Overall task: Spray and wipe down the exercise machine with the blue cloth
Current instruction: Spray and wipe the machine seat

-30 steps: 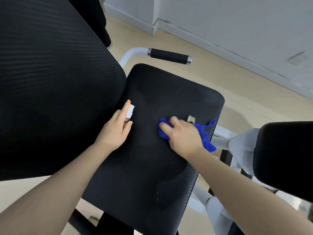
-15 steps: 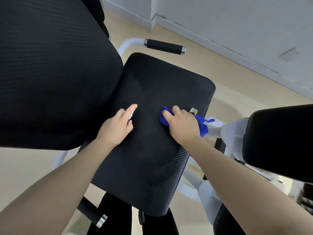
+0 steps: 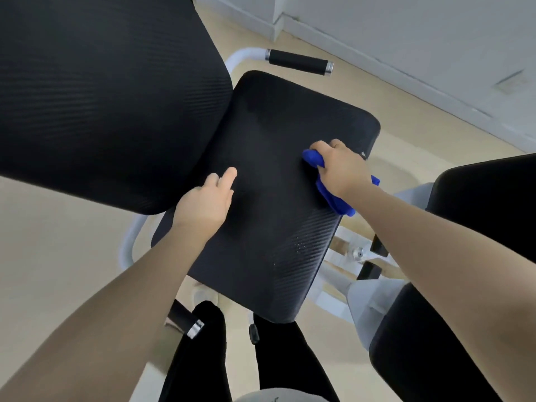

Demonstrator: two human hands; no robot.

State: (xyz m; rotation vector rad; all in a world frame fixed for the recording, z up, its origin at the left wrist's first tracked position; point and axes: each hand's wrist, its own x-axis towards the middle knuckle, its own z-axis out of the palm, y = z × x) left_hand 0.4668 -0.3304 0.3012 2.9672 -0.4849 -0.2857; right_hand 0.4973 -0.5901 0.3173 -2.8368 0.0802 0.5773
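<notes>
Two hands on the seat pad (image 3: 269,198): our right hand (image 3: 342,166) grips the blue cloth (image 3: 333,198) at its right edge; unwiped droplets lie nearer us, along the pad's length; left hand (image 3: 206,198) rests loosely, grip unclear

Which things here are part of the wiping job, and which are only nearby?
Part of the job:
- blue cloth, gripped by the right hand
- black seat pad being wiped
- left hand, resting on the pad; a small whitish object shows between its fingers, too hidden to identify

Only nearby:
- back pad
- far handle grip
- near handle grip
- right-side pad
</notes>
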